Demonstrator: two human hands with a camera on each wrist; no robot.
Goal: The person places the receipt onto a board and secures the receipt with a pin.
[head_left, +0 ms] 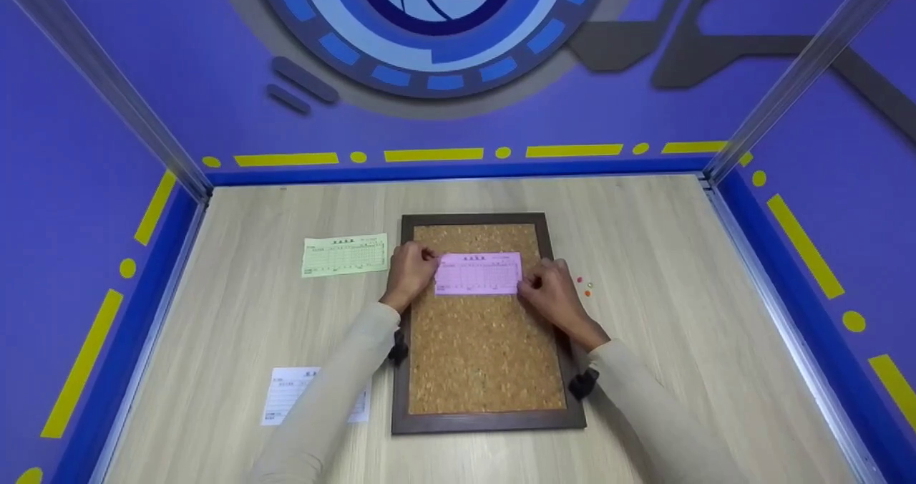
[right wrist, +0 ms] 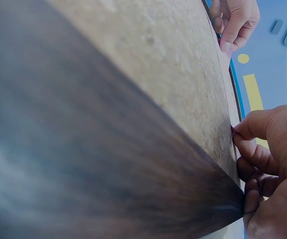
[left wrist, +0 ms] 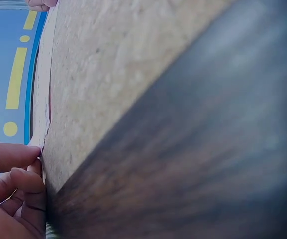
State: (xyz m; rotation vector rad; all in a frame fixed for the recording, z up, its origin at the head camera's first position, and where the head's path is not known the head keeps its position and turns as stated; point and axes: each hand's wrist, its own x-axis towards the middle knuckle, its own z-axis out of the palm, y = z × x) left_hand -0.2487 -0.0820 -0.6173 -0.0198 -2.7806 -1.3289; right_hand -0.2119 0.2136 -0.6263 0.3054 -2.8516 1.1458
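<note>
A pink printed slip (head_left: 478, 275) lies across the upper part of a cork board (head_left: 486, 355) with a dark brown frame. My left hand (head_left: 411, 273) pinches the slip's left edge near its upper corner, thumb against forefinger. At the opposite edge, lower down, my right hand (head_left: 552, 291) pinches the slip's right side. In the right wrist view, a small reddish bit shows at the fingertips of the right hand (right wrist: 277, 154), close against the cork. The left wrist view has the left hand (left wrist: 14, 184) at the slip's edge, seen nearly edge-on.
A green printed slip (head_left: 345, 255) lies on the wooden table (head_left: 680, 398) left of the board. Nearer the front, a white slip (head_left: 286, 394) is partly covered by the left sleeve (head_left: 336, 391). Several small coloured pieces, one an orange piece (head_left: 587, 293), lie right of the board.
</note>
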